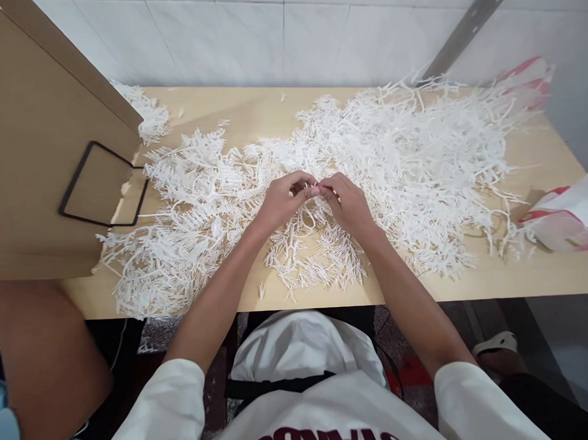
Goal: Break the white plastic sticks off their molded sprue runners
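Note:
My left hand and my right hand meet at the middle of a light wooden table. Both hands have their fingers pinched together on a small white plastic piece between the fingertips. A wide heap of white plastic sprues with thin comb-like branches lies spread under and around the hands. A smaller cluster of white plastic sprigs sits just in front of my wrists, near the table's front edge.
A brown cardboard box with a black-framed cutout stands on the table's left end. A white and red plastic bag lies at the right edge, another at the back right. Another person's bare arm shows at lower left. A white tiled wall rises behind.

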The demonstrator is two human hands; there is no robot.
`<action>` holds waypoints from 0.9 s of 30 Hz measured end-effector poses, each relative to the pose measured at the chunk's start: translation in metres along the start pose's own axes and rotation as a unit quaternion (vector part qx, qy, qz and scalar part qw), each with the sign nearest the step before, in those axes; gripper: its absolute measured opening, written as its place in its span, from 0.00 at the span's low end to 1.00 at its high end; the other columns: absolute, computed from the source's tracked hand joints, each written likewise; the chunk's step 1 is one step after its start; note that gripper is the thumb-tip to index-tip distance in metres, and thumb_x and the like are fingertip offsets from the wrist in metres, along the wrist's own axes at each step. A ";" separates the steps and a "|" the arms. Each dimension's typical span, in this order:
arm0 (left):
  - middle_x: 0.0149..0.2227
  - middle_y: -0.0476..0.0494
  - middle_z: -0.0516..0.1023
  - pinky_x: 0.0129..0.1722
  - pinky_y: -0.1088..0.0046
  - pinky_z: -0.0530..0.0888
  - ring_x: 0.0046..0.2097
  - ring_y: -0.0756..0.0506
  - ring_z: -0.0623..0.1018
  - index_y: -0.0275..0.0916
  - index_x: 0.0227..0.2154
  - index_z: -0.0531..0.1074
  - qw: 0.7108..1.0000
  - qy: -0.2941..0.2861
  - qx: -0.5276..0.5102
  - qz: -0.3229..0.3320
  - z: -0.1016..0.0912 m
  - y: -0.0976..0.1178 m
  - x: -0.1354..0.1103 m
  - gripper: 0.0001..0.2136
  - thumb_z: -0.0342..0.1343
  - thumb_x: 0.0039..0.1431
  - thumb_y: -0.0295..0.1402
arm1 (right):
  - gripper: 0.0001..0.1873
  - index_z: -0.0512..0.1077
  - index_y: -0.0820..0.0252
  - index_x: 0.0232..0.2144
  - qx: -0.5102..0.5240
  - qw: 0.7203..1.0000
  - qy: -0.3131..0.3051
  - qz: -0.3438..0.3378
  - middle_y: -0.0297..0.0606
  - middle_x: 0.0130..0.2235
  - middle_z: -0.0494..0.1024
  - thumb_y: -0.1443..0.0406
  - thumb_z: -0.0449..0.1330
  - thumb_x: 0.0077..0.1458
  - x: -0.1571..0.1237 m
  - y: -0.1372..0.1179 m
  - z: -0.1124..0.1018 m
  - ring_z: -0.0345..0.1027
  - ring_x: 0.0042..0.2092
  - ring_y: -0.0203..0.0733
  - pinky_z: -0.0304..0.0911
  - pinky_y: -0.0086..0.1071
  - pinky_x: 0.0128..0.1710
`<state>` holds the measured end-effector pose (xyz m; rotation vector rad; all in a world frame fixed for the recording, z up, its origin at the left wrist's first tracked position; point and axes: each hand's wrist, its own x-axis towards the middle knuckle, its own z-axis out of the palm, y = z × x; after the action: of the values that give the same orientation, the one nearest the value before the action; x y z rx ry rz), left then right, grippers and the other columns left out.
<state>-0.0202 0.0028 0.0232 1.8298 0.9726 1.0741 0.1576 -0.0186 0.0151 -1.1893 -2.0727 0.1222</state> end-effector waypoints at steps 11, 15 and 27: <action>0.32 0.49 0.74 0.34 0.75 0.67 0.32 0.53 0.71 0.39 0.35 0.74 0.972 -0.015 0.216 0.094 -0.001 0.003 -0.004 0.06 0.52 0.61 0.31 | 0.14 0.65 0.56 0.33 -0.043 0.997 -0.027 0.061 0.35 0.33 0.74 0.57 0.45 0.65 -0.001 -0.008 0.005 0.65 0.33 0.34 0.56 0.31 0.30; 0.33 0.46 0.74 0.34 0.73 0.67 0.34 0.50 0.71 0.37 0.34 0.71 0.944 0.009 0.316 0.093 0.007 0.006 -0.007 0.05 0.50 0.61 0.28 | 0.12 0.64 0.57 0.30 -0.077 0.994 -0.031 0.074 0.34 0.31 0.73 0.61 0.46 0.64 0.002 -0.010 0.010 0.63 0.30 0.34 0.52 0.31 0.28; 0.32 0.49 0.72 0.34 0.75 0.69 0.32 0.53 0.70 0.40 0.31 0.67 0.968 0.193 0.144 0.067 -0.001 -0.006 -0.001 0.03 0.50 0.61 0.30 | 0.10 0.67 0.56 0.29 -0.019 0.987 0.125 0.097 0.32 0.28 0.71 0.62 0.50 0.61 -0.002 -0.007 0.007 0.63 0.29 0.32 0.59 0.30 0.29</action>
<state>-0.0228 0.0046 0.0178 1.9797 1.3019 1.4746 0.1487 -0.0227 0.0120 -1.3565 -1.7470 0.0226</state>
